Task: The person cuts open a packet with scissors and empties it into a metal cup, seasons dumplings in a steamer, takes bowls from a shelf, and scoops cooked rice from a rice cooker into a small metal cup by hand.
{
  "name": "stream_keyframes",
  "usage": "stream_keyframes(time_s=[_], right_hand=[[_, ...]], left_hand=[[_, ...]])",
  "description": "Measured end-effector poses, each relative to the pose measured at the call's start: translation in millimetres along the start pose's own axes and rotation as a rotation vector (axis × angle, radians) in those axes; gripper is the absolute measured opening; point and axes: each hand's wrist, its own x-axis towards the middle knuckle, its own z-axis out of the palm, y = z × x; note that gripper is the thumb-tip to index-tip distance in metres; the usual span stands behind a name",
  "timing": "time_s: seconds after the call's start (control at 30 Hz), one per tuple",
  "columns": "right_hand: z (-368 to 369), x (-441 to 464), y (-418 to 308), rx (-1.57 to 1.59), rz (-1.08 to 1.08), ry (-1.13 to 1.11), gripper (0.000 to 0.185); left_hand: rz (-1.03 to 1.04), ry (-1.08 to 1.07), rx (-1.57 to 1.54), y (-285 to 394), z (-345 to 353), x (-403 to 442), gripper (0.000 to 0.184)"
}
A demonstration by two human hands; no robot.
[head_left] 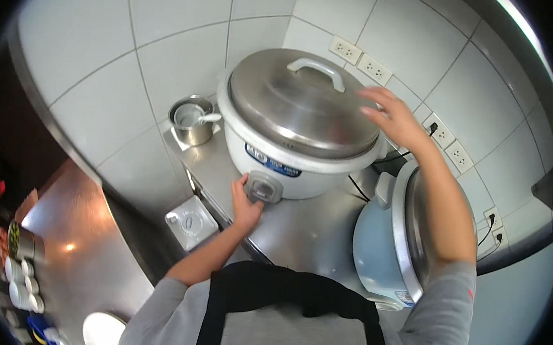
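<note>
A large white rice cooker (314, 187) stands on the metal counter with its domed steel lid (263, 82) on top. The lid's pale handle (318, 68) points upward, with no hand on it. At the cooker's front, my left hand (246, 207) is at the lower left edge of the grey switch panel (265, 188), thumb and fingers apart. My right hand (392, 118) hovers by the lid's right side, fingers spread and holding nothing. Whether its fingertips touch the lid, I cannot tell.
A second, light-blue rice cooker (374, 243) sits at the right, partly behind my arm. Left of the white cooker is a steel pot (194, 135) holding a handled strainer (189, 114). Wall outlets (438, 130) hold plugged cords. A lidded steel container (191, 223) is lower left.
</note>
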Motion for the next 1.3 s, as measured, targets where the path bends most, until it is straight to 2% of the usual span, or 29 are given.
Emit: stream_keyframes(time_s=[0.07,0.17,0.2,0.23,0.27,0.3,0.33,0.47,0.53,0.63,0.67,0.77,0.8,0.87,0.9,0.93,0.97,1.07,1.1,1.13,1.2,1.23,1.27,1.3], right_hand=[[33,61,37,-0.108,-0.06,0.033,0.049],[66,123,52,0.006,0.102,0.036,0.055],[86,145,75,-0.045,-0.017,0.098,0.05],[90,150,67,0.081,0.075,0.051,0.043],[97,158,67,0.009,0.017,0.089,0.038],[91,156,51,0.0,0.12,0.031,0.035],[95,159,55,-0.002,0.108,0.037,0.034],[84,142,50,0.024,0.096,0.041,0.032],[73,138,49,-0.029,0.118,0.166,0.034],[14,127,60,-0.048,0.102,0.346,0.034],[-20,113,45,-0.001,0.246,0.295,0.033],[-99,64,83,-0.252,0.182,0.315,0.033],[-121,37,109,-0.23,0.231,0.322,0.036],[-154,-30,112,-0.302,0.445,0.239,0.041],[-164,-60,111,-0.284,0.593,0.2,0.041],[-171,-87,132,-0.297,0.58,0.179,0.04],[-170,-112,127,-0.252,0.747,0.179,0.037],[-162,-180,153,-0.203,0.873,0.149,0.035],[-160,-192,159,-0.279,0.911,0.099,0.033],[-158,-207,173,-0.284,0.825,0.025,0.037],[-151,-216,186,-0.211,0.916,-0.021,0.035],[-148,-218,203,-0.196,0.918,-0.032,0.035],[-149,-226,232,-0.151,0.844,-0.036,0.036],[-152,-227,244,-0.078,0.88,-0.052,0.035]], left_hand=[[0.029,-0.014,-0.005,3,-5,0,0.073],[0.056,-0.059,0.001,-5,-5,-1,0.074],[0.062,-0.091,0.004,-9,-5,-4,0.074],[0.066,-0.124,0.008,-10,-8,-6,0.075],[0.065,-0.172,-0.011,-10,-10,-8,0.075],[0.056,-0.213,-0.028,-8,-11,-12,0.075],[0.039,-0.248,-0.043,-6,-15,-16,0.075],[-0.041,-0.423,-0.091,-3,-19,-22,0.076],[-0.069,-0.496,-0.102,-10,-24,-16,0.077],[0.025,-0.421,0.011,11,-46,-9,0.076],[0.014,-0.366,0.018,16,-59,-7,0.075],[0.022,-0.201,0.034,11,-102,3,0.069],[0.046,-0.135,0.041,3,-118,4,0.066],[0.06,-0.001,0.02,-9,-152,7,0.059],[0.037,0.058,0.041,-2,-167,7,0.055],[0.007,0.114,0.061,6,-185,13,0.051],[0.03,0.168,0.069,9,-202,14,0.049],[0.129,0.325,0.142,28,-247,13,0.045],[0.147,0.385,0.109,39,-257,11,0.044],[0.161,0.462,0.098,48,-272,9,0.044],[0.242,0.524,0.294,59,-311,-7,0.045],[0.195,0.545,0.531,73,-329,-20,0.044],[0.164,0.593,0.659,76,-352,-33,0.047],[0.117,0.639,0.726,81,-374,-50,0.051]])
